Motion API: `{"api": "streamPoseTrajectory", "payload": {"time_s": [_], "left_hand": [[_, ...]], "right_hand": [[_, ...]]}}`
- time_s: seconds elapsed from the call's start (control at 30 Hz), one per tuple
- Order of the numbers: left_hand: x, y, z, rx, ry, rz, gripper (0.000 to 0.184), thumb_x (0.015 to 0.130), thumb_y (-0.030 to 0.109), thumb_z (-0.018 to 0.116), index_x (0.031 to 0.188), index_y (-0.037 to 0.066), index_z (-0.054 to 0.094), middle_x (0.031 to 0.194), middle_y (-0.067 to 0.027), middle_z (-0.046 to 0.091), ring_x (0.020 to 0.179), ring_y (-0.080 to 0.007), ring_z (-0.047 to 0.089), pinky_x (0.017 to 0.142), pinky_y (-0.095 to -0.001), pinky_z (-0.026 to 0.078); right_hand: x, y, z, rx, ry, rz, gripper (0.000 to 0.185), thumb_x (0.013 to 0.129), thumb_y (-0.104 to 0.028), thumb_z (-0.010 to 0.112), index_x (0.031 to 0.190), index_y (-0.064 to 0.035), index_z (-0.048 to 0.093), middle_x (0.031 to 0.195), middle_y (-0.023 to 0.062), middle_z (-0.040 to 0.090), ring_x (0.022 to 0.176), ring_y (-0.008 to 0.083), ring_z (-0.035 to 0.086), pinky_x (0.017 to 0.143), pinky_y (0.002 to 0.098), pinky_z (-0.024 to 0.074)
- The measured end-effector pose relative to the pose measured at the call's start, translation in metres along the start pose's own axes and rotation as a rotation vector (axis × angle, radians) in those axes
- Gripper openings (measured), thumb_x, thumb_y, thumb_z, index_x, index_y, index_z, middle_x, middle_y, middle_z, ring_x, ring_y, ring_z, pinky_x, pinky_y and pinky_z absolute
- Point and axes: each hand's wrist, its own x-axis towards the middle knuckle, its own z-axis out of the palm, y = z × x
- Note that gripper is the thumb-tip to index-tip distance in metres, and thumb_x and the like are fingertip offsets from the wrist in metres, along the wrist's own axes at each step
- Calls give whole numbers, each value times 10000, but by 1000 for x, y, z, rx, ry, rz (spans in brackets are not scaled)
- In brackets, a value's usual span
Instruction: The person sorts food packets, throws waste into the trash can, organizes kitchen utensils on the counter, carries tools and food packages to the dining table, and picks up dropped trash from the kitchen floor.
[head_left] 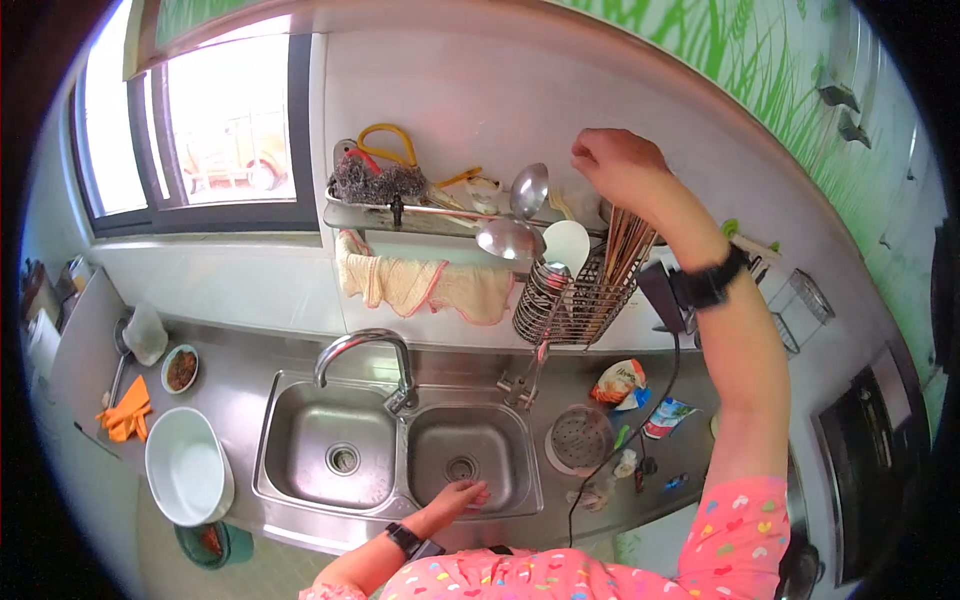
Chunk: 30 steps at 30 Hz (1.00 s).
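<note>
A narrow kitchen wraps around me, with a steel counter (pixel 240 345) along the tiled wall and a window (pixel 225 130) at the upper left. Nearest me, my left hand (pixel 462 496) is low over the front of the right-hand basin (pixel 500 440), fingers loosely extended and a little bent, with nothing I can see in it. Just past it stands the curved faucet (pixel 370 345), and on the counter to the right sit a round perforated strainer (pixel 582 438) and some packets (pixel 668 418).

Farther off, the wire basket (pixel 560 315) is fixed at the wall, packed with chopsticks (pixel 628 245) and a white paddle (pixel 567 245). My right hand (pixel 618 160) is raised above it, fingers curled inward and well bent; whether anything is pinched in them I can't tell. The chopsticks stand just below that hand and wrist, tilted, their upper ends partly hidden by the arm. Two ladles (pixel 530 190) are to its left.

I read this as a reach at the rack. From here, any move calls for clearance over those upright ends, and for slack in the black cable (pixel 640 425) trailing from the right wrist across the counter.
</note>
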Motion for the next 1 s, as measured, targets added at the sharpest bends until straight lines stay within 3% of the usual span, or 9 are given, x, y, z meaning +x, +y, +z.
{"api": "streamPoseTrajectory", "payload": {"time_s": [0.07, 0.1, 0.17, 0.33, 0.43, 0.6, 0.73, 0.93, 1.0], "left_hand": [[-18, -1, -15, -19, 8, 15, 450, 896, 374, 496, 1177, 24, 475, 1060, -54, 548, 942, -134, 517, 811, -282, 448], [-28, 2, -20, -8, -3, 18, 450, 896, 374, 496, 1177, 24, 475, 1060, -54, 548, 942, -134, 517, 811, -282, 448], [-49, 8, -30, -42, 22, 32, 438, 904, 364, 484, 1178, 22, 478, 1069, -62, 554, 953, -137, 523, 813, -283, 450], [-72, 14, -58, -71, 60, 46, 412, 916, 338, 468, 1173, 16, 480, 1083, -73, 556, 949, -136, 534, 816, -284, 459], [-85, 21, -70, -103, 95, 84, 412, 911, 323, 481, 1176, 7, 474, 1086, -88, 557, 940, -142, 538, 809, -290, 466], [-90, 19, -89, -163, 158, 88, 401, 908, 297, 494, 1171, -4, 474, 1072, -90, 563, 913, -142, 542, 791, -288, 469], [-90, 24, -100, -207, 205, 108, 383, 910, 280, 488, 1171, 0, 477, 1047, -78, 569, 879, -130, 546, 759, -281, 474], [-74, 33, -101, -224, 209, 132, 358, 905, 269, 495, 1150, 8, 488, 1010, -56, 575, 856, -119, 549, 745, -271, 471], [-68, 38, -97, -221, 212, 147, 350, 914, 251, 477, 1155, -2, 478, 1025, -81, 577, 879, -148, 561, 757, -299, 490]], "right_hand": [[28, 3, 14, -271, -212, 72, 281, 765, -255, 579, 960, -57, 621, 971, 146, 622, 922, 294, 591, 757, 400, 469], [35, 0, 19, -280, -207, 84, 281, 765, -255, 579, 960, -57, 621, 971, 146, 622, 922, 294, 591, 757, 400, 469], [46, -6, 32, -410, -478, 104, 385, 722, -322, 632, 1015, -71, 624, 1060, 138, 608, 984, 284, 582, 802, 428, 453], [59, 1, 86, -551, -635, 186, 504, 682, -356, 689, 1112, -108, 604, 1139, 109, 583, 1045, 298, 552, 899, 539, 357], [59, 19, 104, -518, -554, 186, 404, 663, -268, 694, 1023, -90, 644, 1058, 119, 620, 974, 290, 591, 835, 475, 431], [66, 39, 113, -308, -306, -55, 193, 630, -100, 620, 806, -36, 668, 840, 172, 640, 809, 314, 626, 660, 381, 503], [71, 38, 93, -296, -353, 65, 212, 629, -105, 612, 816, -17, 658, 849, 194, 629, 819, 338, 615, 690, 406, 497], [72, 59, 77, -135, -143, 91, 266, 646, -158, 593, 859, -5, 642, 895, 210, 616, 840, 359, 596, 735, 408, 484], [85, 66, 68, 33, 101, 43, 322, 661, -203, 596, 906, 4, 625, 922, 212, 610, 871, 354, 589, 766, 406, 474]]}}
